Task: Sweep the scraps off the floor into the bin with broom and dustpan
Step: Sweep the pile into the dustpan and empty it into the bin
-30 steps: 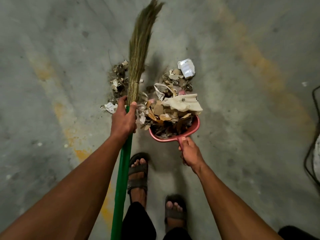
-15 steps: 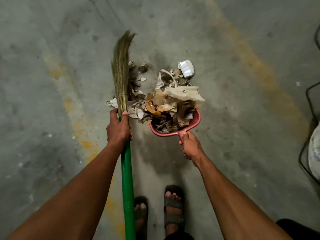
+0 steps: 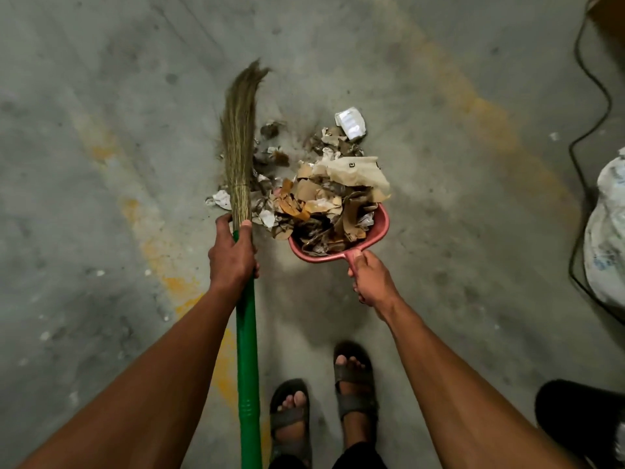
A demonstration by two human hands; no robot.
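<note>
Item count: one broom point(image 3: 240, 137) with one green handle; one pink dustpan point(image 3: 378, 231); one heap of paper and cardboard scraps point(image 3: 318, 201), individual pieces too many and too overlapped to count; one crumpled white wrapper point(image 3: 351, 121) lying apart from the heap; two hands, left hand point(image 3: 231, 255) and right hand point(image 3: 370, 282); two sandalled feet point(image 3: 355, 377); one black cable point(image 3: 595, 82); one white sack point(image 3: 608, 231).

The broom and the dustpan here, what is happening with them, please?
A person is sweeping scraps on a grey concrete floor. The left hand grips the green-handled straw broom; the right hand holds the red plastic dustpan by its handle. The dustpan is heaped with torn paper and cardboard scraps, but some scraps, including a white crumpled packet, lie on the floor beyond it.
</note>
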